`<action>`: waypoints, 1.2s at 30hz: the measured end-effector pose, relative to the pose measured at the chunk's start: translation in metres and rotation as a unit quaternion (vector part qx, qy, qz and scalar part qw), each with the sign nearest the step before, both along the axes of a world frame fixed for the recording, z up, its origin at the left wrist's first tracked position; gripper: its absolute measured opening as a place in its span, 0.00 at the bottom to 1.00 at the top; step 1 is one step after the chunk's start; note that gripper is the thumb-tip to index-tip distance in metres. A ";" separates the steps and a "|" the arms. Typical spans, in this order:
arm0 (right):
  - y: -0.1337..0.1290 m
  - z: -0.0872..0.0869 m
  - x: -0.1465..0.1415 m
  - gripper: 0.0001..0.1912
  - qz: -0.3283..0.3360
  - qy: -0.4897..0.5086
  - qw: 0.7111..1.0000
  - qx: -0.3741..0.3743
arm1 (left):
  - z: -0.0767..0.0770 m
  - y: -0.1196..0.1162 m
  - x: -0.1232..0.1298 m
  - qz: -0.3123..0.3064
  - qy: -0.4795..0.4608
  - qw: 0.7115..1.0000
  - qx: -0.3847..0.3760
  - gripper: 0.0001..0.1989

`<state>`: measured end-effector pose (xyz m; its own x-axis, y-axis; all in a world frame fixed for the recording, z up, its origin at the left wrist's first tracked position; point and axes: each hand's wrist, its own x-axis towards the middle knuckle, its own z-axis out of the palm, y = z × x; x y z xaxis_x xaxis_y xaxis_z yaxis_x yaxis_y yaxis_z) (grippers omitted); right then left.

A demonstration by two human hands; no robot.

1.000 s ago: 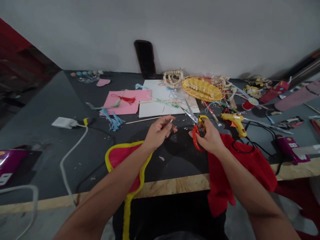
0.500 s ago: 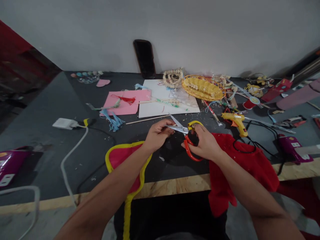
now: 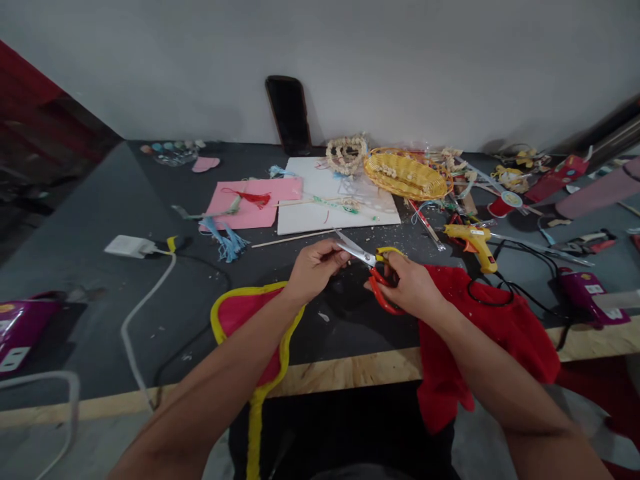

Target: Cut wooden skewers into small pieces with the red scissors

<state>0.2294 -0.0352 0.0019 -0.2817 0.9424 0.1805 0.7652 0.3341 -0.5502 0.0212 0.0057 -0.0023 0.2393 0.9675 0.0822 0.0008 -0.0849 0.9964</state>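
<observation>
The right hand (image 3: 417, 283) has hold of the scissors (image 3: 369, 258) by their handles — the yellow loop is at the upper side and the red loop is at the lower side — and its fingers are bent around them. The scissors lie to the left of this hand, in front of its fingers, and their two blades are almost together, pointing toward the left hand (image 3: 313, 272). The left hand is half curled, with the thumb and the fingers brought near to each other beside the blades; I cannot tell if it holds some small piece, nor if the metal touches the fingertips. Both hands are above the dark table (image 3: 350, 337). Behind the left hand a thin stick (image 3: 287, 240) lies on the table, near the white board (image 3: 295, 225). A yellow glue gun (image 3: 473, 235) is beyond the right hand, to its right, and a red cloth (image 3: 493, 333) lies below the right forearm.
</observation>
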 end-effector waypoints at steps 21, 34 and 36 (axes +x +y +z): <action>0.000 -0.004 -0.003 0.27 0.003 -0.055 0.998 0.040 | 0.001 -0.003 0.006 -0.057 -0.092 0.991 -0.084 0.14; -0.001 -0.006 -0.005 0.30 0.012 -0.052 0.998 0.041 | 0.003 -0.005 0.005 -0.062 -0.051 0.995 -0.066 0.14; -0.001 -0.006 -0.006 0.31 0.009 -0.054 0.998 0.040 | 0.003 -0.006 0.005 -0.058 -0.054 0.995 -0.068 0.14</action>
<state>0.2234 -0.0365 -0.0042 -0.3210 0.9206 0.2225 0.8117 0.3885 -0.4361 0.0262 0.0001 0.0003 0.3468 0.9378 -0.0171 -0.1084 0.0582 0.9924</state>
